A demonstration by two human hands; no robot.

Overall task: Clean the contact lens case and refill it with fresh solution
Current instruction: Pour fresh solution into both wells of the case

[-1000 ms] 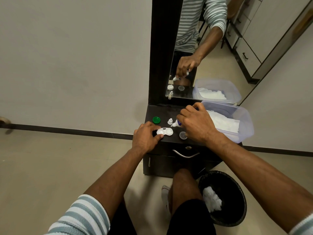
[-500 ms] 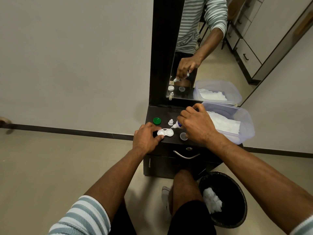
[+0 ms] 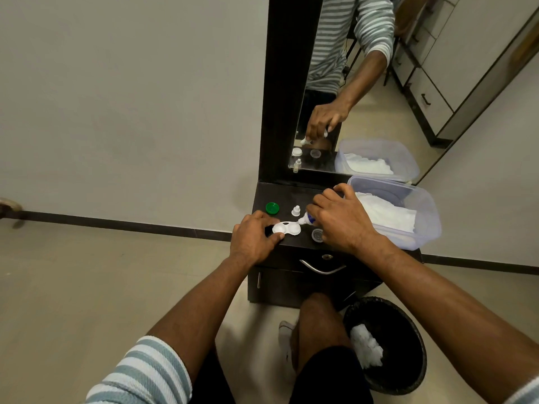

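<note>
A white two-well contact lens case [image 3: 287, 228] lies open on the dark cabinet top [image 3: 283, 196]. My left hand [image 3: 253, 240] pinches its left end between thumb and fingers. My right hand [image 3: 339, 220] grips a small solution bottle [image 3: 306, 219], tilted so its white nozzle points down at the case's right well. The bottle's body is mostly hidden by my fingers. A green lid [image 3: 272, 207] sits at the back left. The bottle's white cap [image 3: 296, 211] stands behind the case, and a clear lid [image 3: 317, 235] lies to the right.
A clear plastic tub [image 3: 423, 217] with white tissues sits at the cabinet's right edge. A mirror [image 3: 335, 83] rises behind. On the floor at lower right stands a black bin [image 3: 408, 371] holding crumpled tissue. My knee [image 3: 318, 316] is in front of the cabinet drawer handle [image 3: 322, 268].
The bottle nozzle has dipped slightly lower toward the case's right well. My left hand has kept its hold on the case.
</note>
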